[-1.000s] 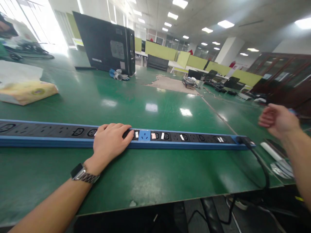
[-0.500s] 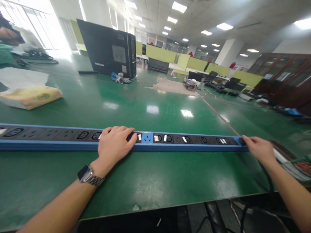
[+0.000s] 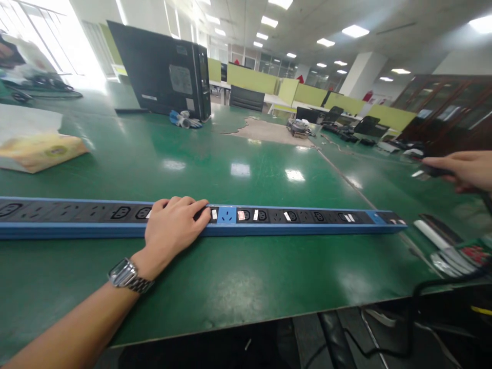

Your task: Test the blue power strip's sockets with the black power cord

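Head view: left hand (image 3: 172,228) lies flat, grip released, on the power strip (image 3: 269,218); right hand (image 3: 463,171) grasps a black plug (image 3: 430,170).

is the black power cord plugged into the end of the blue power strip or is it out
Out. The right hand holds the cord's black plug up, apart from the power strip, whose right end shows nothing attached.

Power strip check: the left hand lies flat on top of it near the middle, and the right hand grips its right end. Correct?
Not quite. The head view shows the left hand flat on the power strip, but the right hand is off its right end, raised apart from it and holding a dark plug.
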{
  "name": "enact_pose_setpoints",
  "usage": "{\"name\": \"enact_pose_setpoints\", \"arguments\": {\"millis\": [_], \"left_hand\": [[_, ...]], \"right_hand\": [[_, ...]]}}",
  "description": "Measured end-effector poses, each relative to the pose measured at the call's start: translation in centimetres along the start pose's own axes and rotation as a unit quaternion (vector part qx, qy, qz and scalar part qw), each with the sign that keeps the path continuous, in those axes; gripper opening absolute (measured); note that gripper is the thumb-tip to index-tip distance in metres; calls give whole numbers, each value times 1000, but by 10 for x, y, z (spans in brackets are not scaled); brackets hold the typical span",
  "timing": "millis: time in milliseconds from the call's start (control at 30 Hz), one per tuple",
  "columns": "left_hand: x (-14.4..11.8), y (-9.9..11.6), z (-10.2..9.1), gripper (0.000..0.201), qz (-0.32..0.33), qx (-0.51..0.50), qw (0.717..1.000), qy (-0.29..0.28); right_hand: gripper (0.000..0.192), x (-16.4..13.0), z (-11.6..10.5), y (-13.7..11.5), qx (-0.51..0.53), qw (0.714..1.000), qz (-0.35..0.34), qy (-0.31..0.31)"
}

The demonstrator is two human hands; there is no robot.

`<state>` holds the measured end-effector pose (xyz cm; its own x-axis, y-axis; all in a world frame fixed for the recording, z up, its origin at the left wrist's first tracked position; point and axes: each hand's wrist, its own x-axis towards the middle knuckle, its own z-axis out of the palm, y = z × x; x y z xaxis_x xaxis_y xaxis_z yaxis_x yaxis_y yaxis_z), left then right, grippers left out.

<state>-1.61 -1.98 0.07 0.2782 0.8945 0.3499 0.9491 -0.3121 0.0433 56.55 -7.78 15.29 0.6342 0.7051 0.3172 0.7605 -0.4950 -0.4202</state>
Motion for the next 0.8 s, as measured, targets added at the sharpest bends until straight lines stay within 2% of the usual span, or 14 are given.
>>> {"name": "enact_pose_setpoints", "arguments": {"millis": [33, 100, 200, 300, 367, 533, 667, 800], "left_hand": [[0, 0, 0, 47, 0, -1, 1000, 2], [-1, -1, 1, 46, 1, -5, 1000, 7], [-3, -1, 2, 45, 4, -4, 1000, 23], [-4, 0, 1, 44, 4, 2, 1000, 30], [-4, 1, 1, 44, 2, 7, 1000, 28], [-3, 1, 1, 43, -3, 7, 1000, 26], [-3, 1, 1, 42, -2, 9, 1000, 25], [-3, 2, 1, 42, -2, 10, 1000, 23]], "right_hand": [[57, -2, -5, -8, -30, 998, 21, -52], [52, -18, 5, -16, -78, 985, 36, -150], [47, -51, 51, -8, -107, 969, 0, -222], [44, -70, 89, 11, -154, 968, -31, -196], [44, -72, 98, 19, -178, 968, -41, -174], [44, -70, 98, 24, -230, 958, -97, -138], [47, -78, 101, 35, -212, 972, -82, -63], [48, -79, 108, 41, -231, 969, -74, -48]]}}
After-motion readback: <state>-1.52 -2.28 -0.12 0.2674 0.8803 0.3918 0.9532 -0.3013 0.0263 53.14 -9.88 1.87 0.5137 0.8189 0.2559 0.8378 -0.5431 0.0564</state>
